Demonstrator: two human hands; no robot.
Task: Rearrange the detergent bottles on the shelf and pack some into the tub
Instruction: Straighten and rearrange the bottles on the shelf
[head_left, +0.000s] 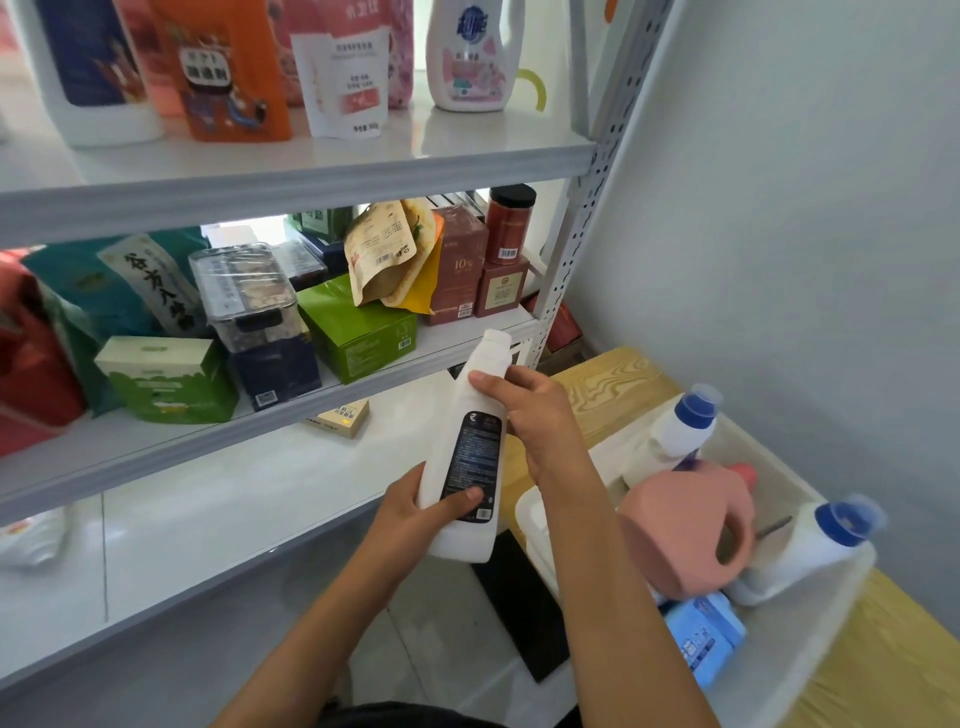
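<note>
Both hands are gripping a white detergent bottle (470, 457), left hand (415, 506) curling under its heavy-looking base, right hand (530, 410) wrapping its slim, likely slippery neck.

— From where does the camera look?

— There is only one view. It sits on the person's head and faces forward and down, toward the shelf unit (311, 171) on the left and the tub (810, 654) at the lower right.

— How near is it?

— Quite near. Both forearms enter from the bottom edge, and the left hand (415, 506) and the right hand (535, 415) are close to the middle of the frame. The upper shelf is cut by the top edge.

— Is the lens wide?

— Yes. The shelf boards and the upright post look bent toward the edges. With one view only, no part is shared with another camera.
</note>
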